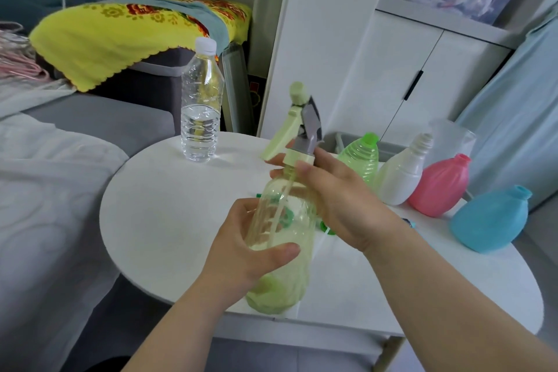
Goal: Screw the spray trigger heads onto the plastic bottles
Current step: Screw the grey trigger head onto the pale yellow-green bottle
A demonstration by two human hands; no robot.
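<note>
My left hand [241,248] grips the body of a pale yellow-green see-through bottle [283,269], held tilted above the white round table [169,220]. A pale green and grey spray trigger head [297,124] sits on the bottle's neck, its dip tube running down inside. My right hand [338,199] pinches the head's collar between thumb and fingers. Behind my right hand stand a green bottle [362,157], a white bottle [401,172], a pink bottle [444,187] and a blue bottle [492,220], all without trigger heads. Green parts lie on the table, partly hidden behind the held bottle.
A clear water bottle with a white cap [200,106] stands at the table's far left. A grey sofa [60,160] lies to the left, a white cabinet [422,69] behind. A clear cup [453,136] stands behind the bottles.
</note>
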